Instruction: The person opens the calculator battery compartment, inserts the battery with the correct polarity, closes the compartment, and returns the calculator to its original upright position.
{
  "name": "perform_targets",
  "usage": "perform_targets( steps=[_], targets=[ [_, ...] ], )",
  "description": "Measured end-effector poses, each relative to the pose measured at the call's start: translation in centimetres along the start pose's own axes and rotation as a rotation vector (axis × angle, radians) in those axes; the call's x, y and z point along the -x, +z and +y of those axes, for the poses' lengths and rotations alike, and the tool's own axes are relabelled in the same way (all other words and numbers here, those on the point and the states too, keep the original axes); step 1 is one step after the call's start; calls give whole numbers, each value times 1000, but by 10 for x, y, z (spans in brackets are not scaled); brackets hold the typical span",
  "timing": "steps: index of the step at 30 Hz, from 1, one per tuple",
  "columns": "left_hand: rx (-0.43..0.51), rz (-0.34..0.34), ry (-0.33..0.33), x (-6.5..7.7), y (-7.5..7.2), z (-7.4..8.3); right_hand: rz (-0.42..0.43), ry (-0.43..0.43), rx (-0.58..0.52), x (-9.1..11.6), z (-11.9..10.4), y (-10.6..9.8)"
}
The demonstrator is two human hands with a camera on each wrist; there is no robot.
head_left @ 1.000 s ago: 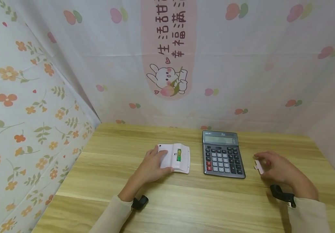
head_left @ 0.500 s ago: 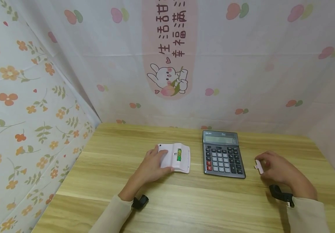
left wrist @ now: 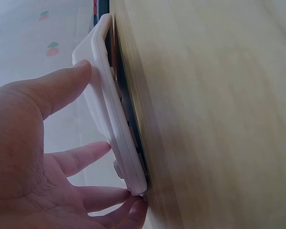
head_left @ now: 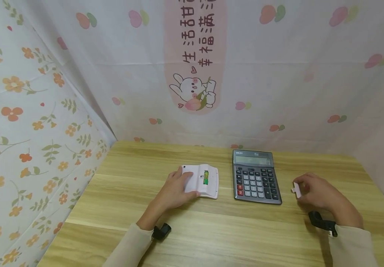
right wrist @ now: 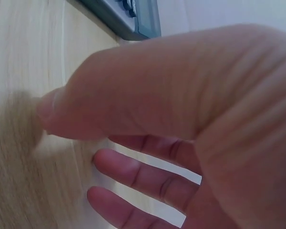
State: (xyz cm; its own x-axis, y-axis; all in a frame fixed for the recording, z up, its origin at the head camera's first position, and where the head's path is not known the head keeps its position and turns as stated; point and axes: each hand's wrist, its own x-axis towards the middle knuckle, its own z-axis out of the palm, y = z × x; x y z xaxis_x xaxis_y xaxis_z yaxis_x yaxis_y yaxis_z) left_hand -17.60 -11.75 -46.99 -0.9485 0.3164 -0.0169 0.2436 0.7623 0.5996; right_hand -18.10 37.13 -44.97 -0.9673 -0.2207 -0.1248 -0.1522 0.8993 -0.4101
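A small white calculator [head_left: 213, 183] lies face down on the table, keys toward the wood. Its battery slot is uncovered and shows a green battery [head_left: 206, 177]. My left hand [head_left: 171, 191] holds this calculator by its edges; in the left wrist view the thumb [left wrist: 69, 83] presses one part of its side and the fingers touch farther along. Over at the right, my right hand [head_left: 322, 194] pinches a small pale battery cover [head_left: 297, 190] with a tab, just above the table. In the right wrist view the thumb [right wrist: 119, 95] hides that cover.
Between the hands lies a larger grey calculator [head_left: 256, 178], face up. The wood-grain table [head_left: 232, 230] ends at a patterned curtain [head_left: 128, 74] behind, with a floral cloth [head_left: 45, 148] on the left.
The battery cover has turned slightly in my right fingers, and that hand has shifted very little. My left hand and both calculators stay in place.
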Motion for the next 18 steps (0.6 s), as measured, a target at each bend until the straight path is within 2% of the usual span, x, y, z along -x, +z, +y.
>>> perform_targets(
  steps=[10,18],
  targets=[
    [-5,-2,-2,0,1,1,-37,64,-53,-5,-11,-1],
    [0,12,9,1,0,0,-3,13,-50,-10,-31,-4]
  ],
)
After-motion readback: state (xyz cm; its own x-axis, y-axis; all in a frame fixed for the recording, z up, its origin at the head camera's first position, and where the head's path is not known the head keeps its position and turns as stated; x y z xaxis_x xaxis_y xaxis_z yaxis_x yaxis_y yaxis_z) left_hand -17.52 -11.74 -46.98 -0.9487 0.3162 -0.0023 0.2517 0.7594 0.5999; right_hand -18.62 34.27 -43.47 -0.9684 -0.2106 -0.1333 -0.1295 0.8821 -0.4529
